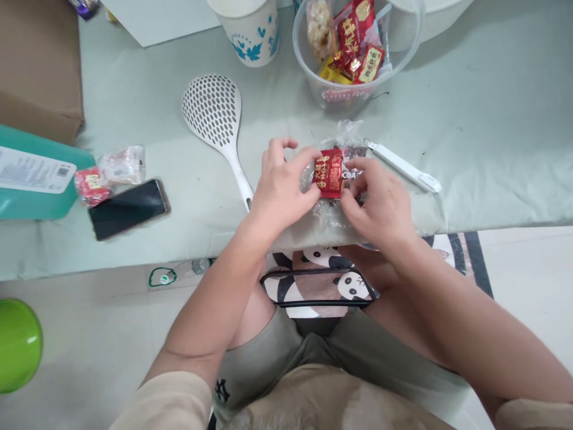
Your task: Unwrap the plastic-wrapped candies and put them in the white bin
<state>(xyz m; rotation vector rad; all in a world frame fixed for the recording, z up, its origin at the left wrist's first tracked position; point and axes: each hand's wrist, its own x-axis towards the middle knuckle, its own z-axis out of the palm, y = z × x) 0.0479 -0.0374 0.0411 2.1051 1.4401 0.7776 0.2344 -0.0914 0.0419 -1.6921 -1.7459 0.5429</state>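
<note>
A small red packet with gold lettering point(329, 173) lies near the table's front edge, on top of crumpled clear plastic wrapping point(349, 132) and a brown packet. My left hand point(286, 185) is at its left side, thumb and index finger curved with their tips on the packet's left edge. On the other side my right hand point(378, 197) has bent fingers over the brown packet and the plastic, its fingertips close to the red packet's right edge. Whether the right fingers grip anything is hard to make out. A white cutter point(403, 165) lies beyond the right hand.
A white slotted ladle point(213, 110) lies left of the hands. Behind them stand a paper cup point(254, 36) and a clear tub point(308, 65) of snack packets. Further left are a phone point(129, 210), small packets point(120, 166), a green container point(40, 173) and a brown box point(40, 65).
</note>
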